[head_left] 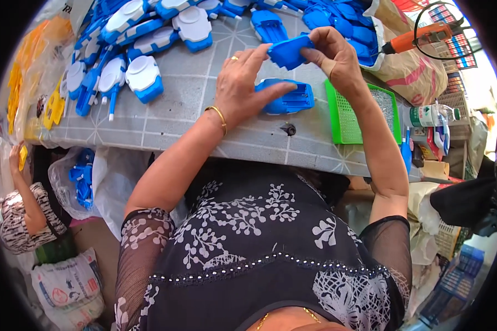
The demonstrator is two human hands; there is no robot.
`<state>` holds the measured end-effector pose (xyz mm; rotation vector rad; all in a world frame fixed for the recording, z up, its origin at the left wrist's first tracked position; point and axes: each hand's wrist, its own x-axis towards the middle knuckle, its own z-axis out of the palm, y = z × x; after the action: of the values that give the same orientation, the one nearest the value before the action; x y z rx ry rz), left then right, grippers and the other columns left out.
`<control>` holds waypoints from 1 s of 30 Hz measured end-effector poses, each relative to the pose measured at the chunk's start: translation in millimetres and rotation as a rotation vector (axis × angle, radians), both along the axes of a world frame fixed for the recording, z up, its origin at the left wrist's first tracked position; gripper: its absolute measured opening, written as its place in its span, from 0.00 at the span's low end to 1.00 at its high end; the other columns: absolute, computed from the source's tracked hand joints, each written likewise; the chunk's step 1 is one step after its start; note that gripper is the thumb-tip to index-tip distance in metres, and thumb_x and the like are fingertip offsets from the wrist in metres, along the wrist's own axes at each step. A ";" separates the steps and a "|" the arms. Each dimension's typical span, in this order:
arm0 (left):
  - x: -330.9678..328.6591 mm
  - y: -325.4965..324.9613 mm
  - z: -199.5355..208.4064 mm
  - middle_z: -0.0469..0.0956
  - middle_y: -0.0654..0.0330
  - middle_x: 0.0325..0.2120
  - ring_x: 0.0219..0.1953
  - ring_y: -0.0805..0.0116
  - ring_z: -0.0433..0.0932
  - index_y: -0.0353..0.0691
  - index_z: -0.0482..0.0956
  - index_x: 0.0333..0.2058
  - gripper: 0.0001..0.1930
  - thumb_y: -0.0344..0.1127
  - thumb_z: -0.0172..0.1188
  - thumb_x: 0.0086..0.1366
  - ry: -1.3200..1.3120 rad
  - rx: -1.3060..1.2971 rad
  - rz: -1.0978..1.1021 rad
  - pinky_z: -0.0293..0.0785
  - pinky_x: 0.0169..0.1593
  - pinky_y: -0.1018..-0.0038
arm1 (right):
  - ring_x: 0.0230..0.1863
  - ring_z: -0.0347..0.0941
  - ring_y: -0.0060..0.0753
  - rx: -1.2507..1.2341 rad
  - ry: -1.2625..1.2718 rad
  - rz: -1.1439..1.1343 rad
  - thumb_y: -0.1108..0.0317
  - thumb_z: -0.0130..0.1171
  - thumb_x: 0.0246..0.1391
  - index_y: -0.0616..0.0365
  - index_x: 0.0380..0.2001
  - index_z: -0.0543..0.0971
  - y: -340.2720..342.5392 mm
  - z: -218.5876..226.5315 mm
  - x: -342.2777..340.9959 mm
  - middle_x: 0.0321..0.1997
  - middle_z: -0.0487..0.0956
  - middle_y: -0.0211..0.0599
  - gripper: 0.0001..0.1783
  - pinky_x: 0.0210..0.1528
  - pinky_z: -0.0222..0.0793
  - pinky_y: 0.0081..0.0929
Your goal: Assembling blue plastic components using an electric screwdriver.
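Note:
My right hand (337,62) pinches a blue plastic casing (289,52) between thumb and fingers, holding it tilted above the table. My left hand (240,83) is open, its fingertips at the casing's left edge and its thumb stretched out to the right. Below that thumb, an open blue housing (292,99) with slots inside lies on the table, partly hidden by the hand. Another hollow blue housing (269,26) lies just beyond my hands. A small dark part (288,129) sits near the table's front edge.
Finished-looking blue and white plastic units (143,77) are heaped at the left. Right of my hands are a green perforated tray (348,118) of small metal pieces, an orange electric screwdriver (419,37) and a plastic bottle (431,115). A co-worker's arm (27,193) holds something yellow at far left.

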<state>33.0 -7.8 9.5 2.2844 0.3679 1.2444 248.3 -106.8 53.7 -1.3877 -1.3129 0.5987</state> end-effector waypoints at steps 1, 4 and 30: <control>0.6 6.4 -6.4 0.82 0.55 0.36 0.40 0.55 0.81 0.38 0.82 0.44 0.19 0.45 0.72 0.61 -0.031 -0.058 -0.022 0.74 0.44 0.61 | 0.43 0.77 0.21 -0.003 0.017 0.012 0.72 0.69 0.60 0.59 0.47 0.77 -2.5 2.2 -11.8 0.43 0.80 0.31 0.14 0.48 0.76 0.23; -3.3 10.3 -3.9 0.81 0.57 0.28 0.30 0.57 0.80 0.39 0.82 0.36 0.08 0.34 0.70 0.62 -0.126 -0.130 -0.053 0.75 0.34 0.64 | 0.45 0.78 0.24 -0.090 -0.176 0.032 0.69 0.69 0.60 0.59 0.49 0.76 -8.4 5.0 -18.0 0.43 0.80 0.33 0.17 0.51 0.76 0.26; -6.1 3.7 -12.7 0.78 0.51 0.42 0.50 0.50 0.76 0.38 0.82 0.47 0.38 0.65 0.74 0.48 0.376 0.148 -0.180 0.72 0.54 0.59 | 0.56 0.77 0.35 -0.197 -0.518 0.007 0.59 0.76 0.51 0.54 0.58 0.79 -75.6 -5.2 -14.5 0.54 0.82 0.38 0.31 0.62 0.69 0.35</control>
<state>26.9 -4.1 -3.1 2.6157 0.1976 0.7739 233.8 -182.5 48.5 -1.7774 -1.6993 0.3901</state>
